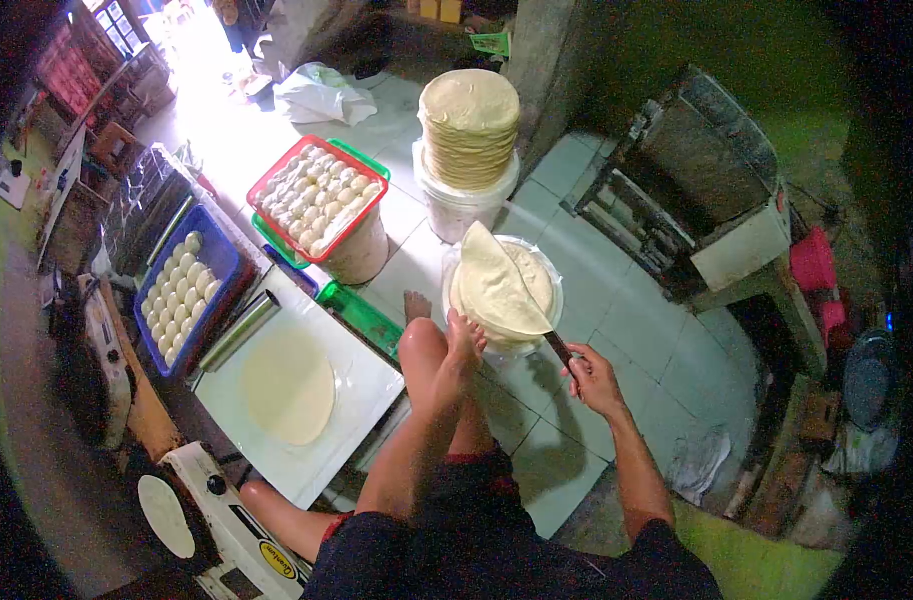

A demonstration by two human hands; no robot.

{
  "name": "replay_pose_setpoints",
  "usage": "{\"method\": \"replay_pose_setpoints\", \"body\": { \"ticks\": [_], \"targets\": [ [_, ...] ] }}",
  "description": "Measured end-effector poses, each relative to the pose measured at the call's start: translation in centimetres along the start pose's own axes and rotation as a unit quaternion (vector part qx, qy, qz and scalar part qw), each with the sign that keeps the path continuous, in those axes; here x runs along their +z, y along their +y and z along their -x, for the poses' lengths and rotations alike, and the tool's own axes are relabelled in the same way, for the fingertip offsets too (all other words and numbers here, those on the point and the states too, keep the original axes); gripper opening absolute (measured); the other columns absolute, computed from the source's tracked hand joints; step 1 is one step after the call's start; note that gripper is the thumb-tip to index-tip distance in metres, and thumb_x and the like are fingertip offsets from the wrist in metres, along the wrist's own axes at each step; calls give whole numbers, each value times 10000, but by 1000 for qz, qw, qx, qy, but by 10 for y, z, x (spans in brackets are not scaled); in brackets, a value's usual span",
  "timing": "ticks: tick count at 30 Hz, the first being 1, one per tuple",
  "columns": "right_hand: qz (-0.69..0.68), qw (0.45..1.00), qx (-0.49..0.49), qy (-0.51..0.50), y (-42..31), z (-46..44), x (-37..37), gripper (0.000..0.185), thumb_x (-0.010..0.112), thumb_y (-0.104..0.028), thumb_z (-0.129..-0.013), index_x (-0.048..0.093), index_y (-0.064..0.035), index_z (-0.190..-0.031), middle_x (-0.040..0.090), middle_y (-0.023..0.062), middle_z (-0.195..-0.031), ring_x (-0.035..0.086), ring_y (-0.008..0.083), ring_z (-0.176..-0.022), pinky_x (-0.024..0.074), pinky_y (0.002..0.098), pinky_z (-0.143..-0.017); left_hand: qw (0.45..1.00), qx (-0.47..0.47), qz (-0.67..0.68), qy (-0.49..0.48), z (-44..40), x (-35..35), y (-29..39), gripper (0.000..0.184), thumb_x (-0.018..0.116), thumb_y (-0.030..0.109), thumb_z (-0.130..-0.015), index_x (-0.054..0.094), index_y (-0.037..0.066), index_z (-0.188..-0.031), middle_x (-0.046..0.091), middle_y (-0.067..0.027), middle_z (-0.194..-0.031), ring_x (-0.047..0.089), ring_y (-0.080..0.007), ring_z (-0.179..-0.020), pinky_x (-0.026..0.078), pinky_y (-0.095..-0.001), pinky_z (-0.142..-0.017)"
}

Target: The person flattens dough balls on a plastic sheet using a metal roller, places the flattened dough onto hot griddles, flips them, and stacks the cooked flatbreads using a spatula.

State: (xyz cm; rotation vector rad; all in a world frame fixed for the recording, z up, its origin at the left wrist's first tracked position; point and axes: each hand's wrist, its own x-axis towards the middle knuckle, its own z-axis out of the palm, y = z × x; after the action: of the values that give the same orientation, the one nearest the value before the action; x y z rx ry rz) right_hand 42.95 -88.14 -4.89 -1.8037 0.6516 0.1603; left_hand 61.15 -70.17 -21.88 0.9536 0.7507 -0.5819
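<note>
My right hand (594, 380) is closed round the dark handle of a spatula (559, 347), whose blade is under a folded flatbread (497, 285). This flatbread lies tilted over a stack of round flatbreads (535, 275) on a white, plastic-lined container. At the near left side of that stack is my left hand (465, 338), beside the flatbread's lower edge; whether its fingers grip anything is unclear. A thin round dough sheet (290, 386) lies on the white board (352, 345) at the left, with a metal rolling pin (239, 332) along its edge.
Behind stands a tall flatbread stack (469, 130) on a white bucket (457, 212). Dough balls fill a red tray (257, 190) and a blue tray (227, 235). A stove (222, 500) holding a flatbread (166, 516) is at lower left; a metal-framed machine (687, 190) stands right.
</note>
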Motion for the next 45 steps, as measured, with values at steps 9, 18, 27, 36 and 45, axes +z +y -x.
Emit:
{"method": "replay_pose_setpoints", "body": {
  "ticks": [9,18,27,36,45],
  "targets": [
    [85,994,-53,38,121,-97,19,390,784,-109,-786,593,-50,-1120,666,80,-953,636,198,-840,527,348,-745,984,76,-160,15,-42,-11,-29,338,661,345,-923,605,20,-997,611,-37,-769,555,-158,-602,458,-334,-516],
    [176,947,-207,174,133,-88,34,271,775,-64,-752,629,-35,-979,658,128,-920,659,291,-872,530,390,-786,931,274,-228,83,-24,-3,-39,342,762,209,-835,605,-46,-1002,641,-87,-800,610,-190,-695,510,-354,-662],
    [96,982,-67,150,158,-107,26,219,674,-121,-908,653,-20,-1100,691,97,-858,669,203,-749,536,362,-694,896,153,-414,46,-4,-5,-21,568,751,206,-789,544,-69,-1242,652,-218,-1119,645,-278,-1006,513,-400,-872],
    [85,971,-99,201,190,-90,110,253,634,-222,-945,672,4,-1053,661,57,-727,615,141,-641,496,326,-604,842,397,-365,-15,139,-134,116,411,691,118,-879,579,-13,-1252,678,-181,-1111,638,-297,-1082,480,-394,-955],
    [226,926,-97,286,128,-97,131,291,662,-205,-903,600,-37,-1132,622,154,-1035,592,313,-1010,476,414,-847,534,473,-700,32,143,-407,110,340,702,200,-856,583,15,-1115,304,-254,-1550,312,-537,-1393,303,-647,-1101]
  ]
}}
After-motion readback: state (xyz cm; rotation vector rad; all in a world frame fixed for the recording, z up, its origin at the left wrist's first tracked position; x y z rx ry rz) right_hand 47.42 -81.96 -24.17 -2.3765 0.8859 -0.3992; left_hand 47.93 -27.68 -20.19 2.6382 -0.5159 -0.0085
